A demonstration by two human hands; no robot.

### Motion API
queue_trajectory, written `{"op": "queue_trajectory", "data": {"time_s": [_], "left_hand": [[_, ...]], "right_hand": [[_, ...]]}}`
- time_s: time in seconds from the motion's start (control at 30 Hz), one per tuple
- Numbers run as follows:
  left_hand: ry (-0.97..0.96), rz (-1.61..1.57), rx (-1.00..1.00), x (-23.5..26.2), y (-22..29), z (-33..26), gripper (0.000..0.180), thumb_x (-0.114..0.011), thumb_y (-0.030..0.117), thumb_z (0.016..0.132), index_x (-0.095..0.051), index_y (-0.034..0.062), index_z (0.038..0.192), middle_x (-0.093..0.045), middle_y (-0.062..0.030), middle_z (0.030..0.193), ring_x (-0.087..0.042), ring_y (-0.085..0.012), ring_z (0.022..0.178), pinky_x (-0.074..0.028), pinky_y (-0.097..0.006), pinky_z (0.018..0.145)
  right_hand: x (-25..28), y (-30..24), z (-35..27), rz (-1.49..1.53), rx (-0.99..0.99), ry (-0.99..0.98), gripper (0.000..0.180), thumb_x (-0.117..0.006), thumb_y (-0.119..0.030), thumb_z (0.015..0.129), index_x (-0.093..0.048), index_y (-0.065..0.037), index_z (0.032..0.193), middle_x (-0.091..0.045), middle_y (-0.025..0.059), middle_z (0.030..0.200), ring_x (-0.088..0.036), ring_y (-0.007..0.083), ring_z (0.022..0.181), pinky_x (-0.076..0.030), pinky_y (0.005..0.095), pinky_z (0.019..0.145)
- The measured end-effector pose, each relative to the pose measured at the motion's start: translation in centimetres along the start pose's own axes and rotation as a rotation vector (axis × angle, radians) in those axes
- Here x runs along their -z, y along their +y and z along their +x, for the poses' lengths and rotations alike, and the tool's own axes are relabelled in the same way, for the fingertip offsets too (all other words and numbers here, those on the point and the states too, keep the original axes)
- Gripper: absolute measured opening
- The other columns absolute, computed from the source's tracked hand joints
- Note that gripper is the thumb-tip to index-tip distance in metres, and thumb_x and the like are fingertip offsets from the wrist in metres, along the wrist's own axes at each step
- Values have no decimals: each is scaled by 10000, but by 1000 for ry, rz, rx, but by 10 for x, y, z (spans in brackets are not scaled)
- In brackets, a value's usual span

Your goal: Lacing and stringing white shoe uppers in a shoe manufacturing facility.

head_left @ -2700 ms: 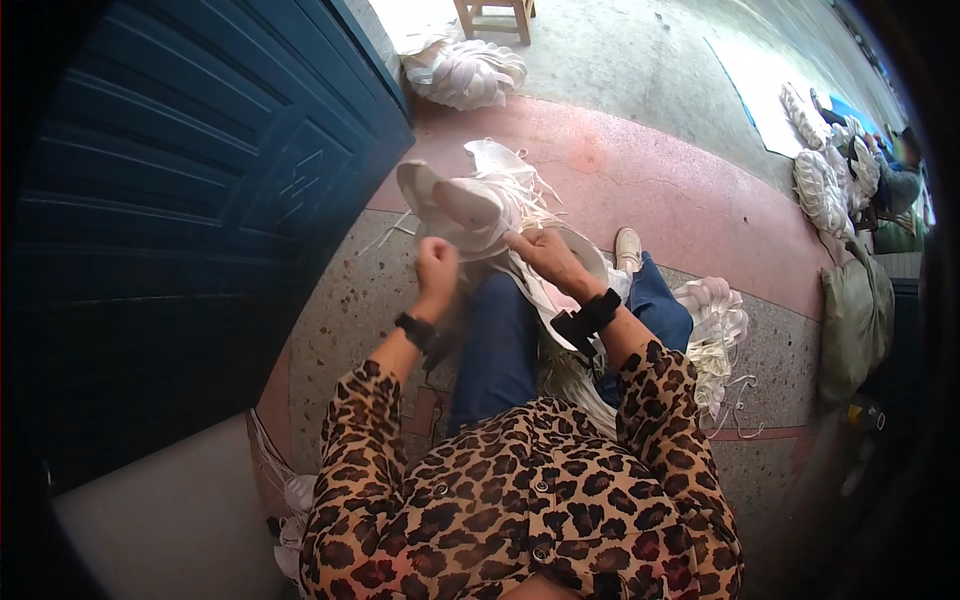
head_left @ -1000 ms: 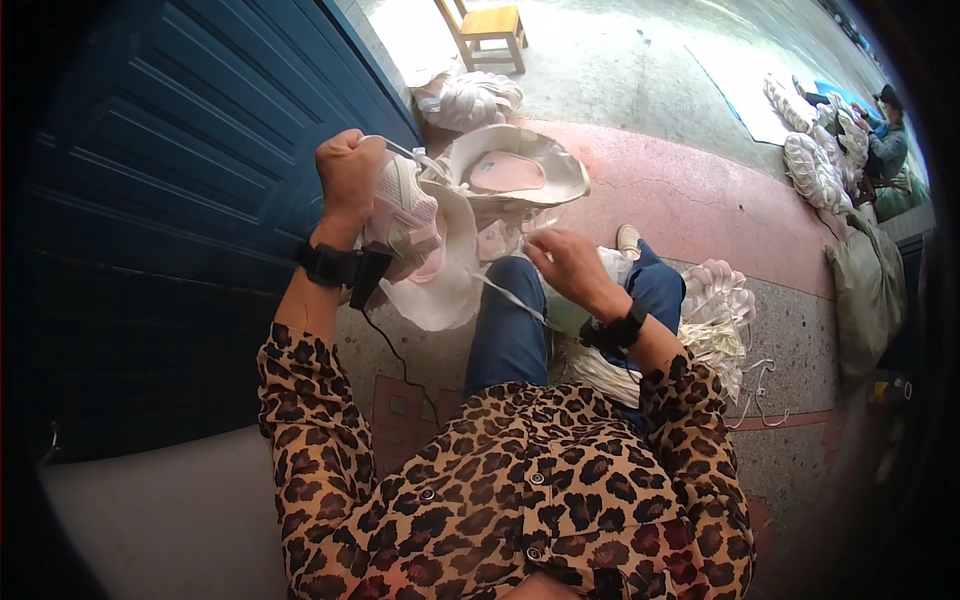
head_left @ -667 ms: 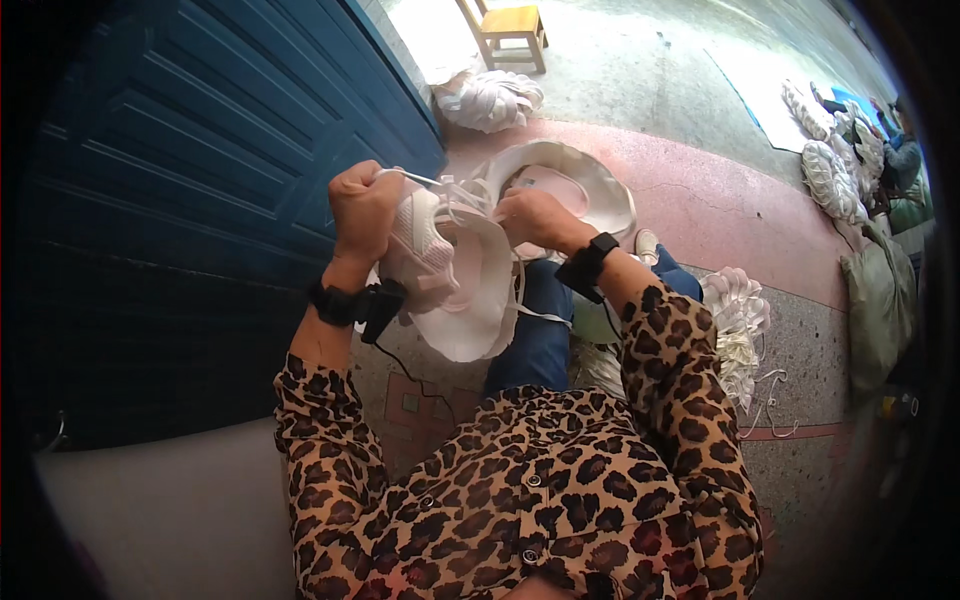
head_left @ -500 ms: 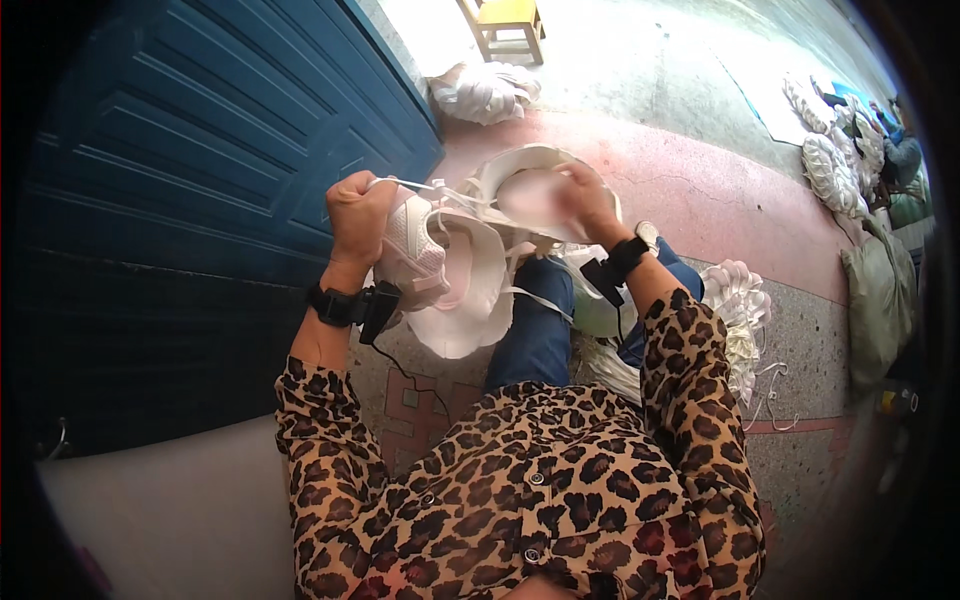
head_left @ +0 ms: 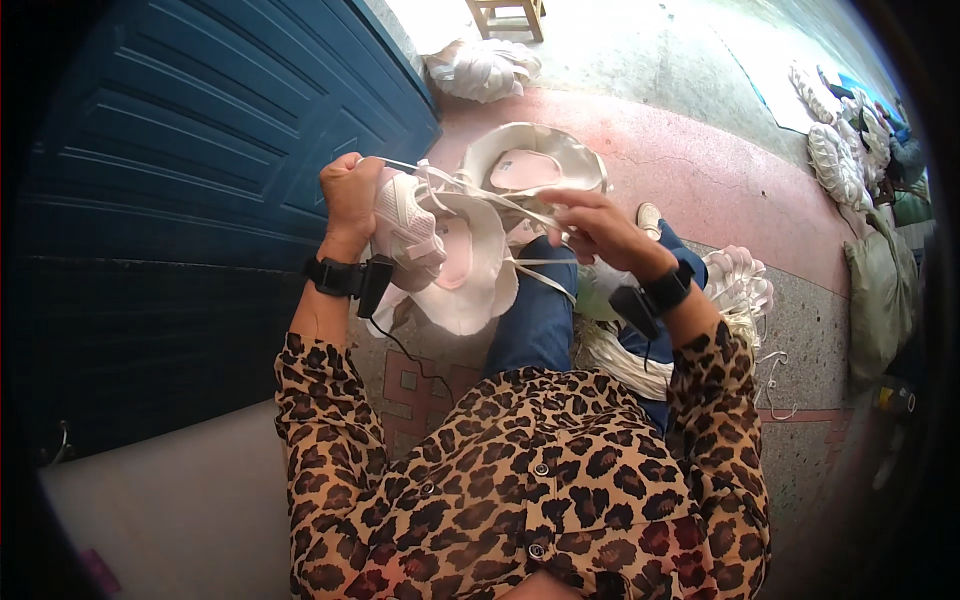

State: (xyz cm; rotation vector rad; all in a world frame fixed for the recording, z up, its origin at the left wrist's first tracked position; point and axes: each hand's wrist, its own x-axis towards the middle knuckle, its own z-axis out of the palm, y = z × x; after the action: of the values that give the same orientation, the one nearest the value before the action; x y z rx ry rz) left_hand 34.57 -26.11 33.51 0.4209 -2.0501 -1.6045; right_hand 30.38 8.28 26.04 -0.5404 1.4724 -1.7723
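My left hand (head_left: 350, 200) is closed in a fist at the left, gripping a white shoelace (head_left: 395, 162) that comes out over its top. Right beside it hang white and pale pink shoe uppers (head_left: 408, 232), with flared off-white edges and pink inner soles. A second upper (head_left: 572, 150) lies open just beyond, its pink inside facing up. Laces stretch across from the left bunch to my right hand (head_left: 605, 235). Its index finger points left, while thumb and other fingers are bent in on a lace strand; the exact pinch is partly hidden.
A blue panelled door (head_left: 230, 130) stands close on my left. More white uppers are bundled on the floor beyond (head_left: 480, 70) and by my right leg (head_left: 738, 285). Loose laces (head_left: 625, 365) lie between my legs. A greenish sack (head_left: 880, 300) and stacked uppers (head_left: 835, 165) sit far right.
My right hand has let go of the far upper and come back toward me, to the laces. The left fist stays about where it was, still gripping its lace.
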Motion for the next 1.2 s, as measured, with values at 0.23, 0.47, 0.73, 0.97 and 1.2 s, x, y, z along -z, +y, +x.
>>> {"op": "queue_trajectory", "data": {"time_s": [0.23, 0.47, 0.73, 0.97, 1.2], "left_hand": [[92, -81, 58, -8, -4, 1, 300, -610, -20, 749, -430, 83, 533, -408, 85, 586, -355, -26, 525, -288, -262, 453], [35, 37, -12, -7, -2, -1, 307, -613, -19, 750, -428, 91, 531, -388, 89, 583, -344, -29, 519, -279, -269, 448], [40, 81, -100, 12, 15, -5, 302, -618, -16, 752, -438, 69, 525, -372, 91, 575, -318, -32, 533, -264, -279, 451], [-207, 354, -305, -5, 42, -29, 275, -620, -1, 789, -483, 30, 553, -426, 73, 570, -362, -31, 557, -300, -277, 467], [-222, 222, -218, 1, 40, -61, 229, -634, 18, 812, -550, 4, 600, -495, 50, 585, -417, -28, 578, -336, -265, 483]], "right_hand": [[-42, 89, -56, -435, -16, -359, 197, -616, -246, 941, -705, -108, 1051, -574, -15, 736, -548, 116, 674, -461, 303, 731], [-47, 154, -105, -1496, 387, -489, 158, -625, -185, 784, -693, -100, 898, -609, 22, 909, -533, 216, 1071, -366, 498, 947], [-17, 133, -27, -636, 93, 94, 467, -571, -367, 991, -560, -4, 1285, -681, 129, 1047, -628, 349, 1018, -484, 383, 914], [-25, 150, 87, 691, -163, 262, 590, -631, -478, 942, -440, -169, 1406, -526, 100, 1313, -514, 238, 1170, -415, 416, 1003], [-43, 64, 113, 708, -213, 490, 920, -726, -488, 834, -253, -134, 1539, -249, 249, 1537, -267, 460, 1424, -285, 662, 1101]]}}
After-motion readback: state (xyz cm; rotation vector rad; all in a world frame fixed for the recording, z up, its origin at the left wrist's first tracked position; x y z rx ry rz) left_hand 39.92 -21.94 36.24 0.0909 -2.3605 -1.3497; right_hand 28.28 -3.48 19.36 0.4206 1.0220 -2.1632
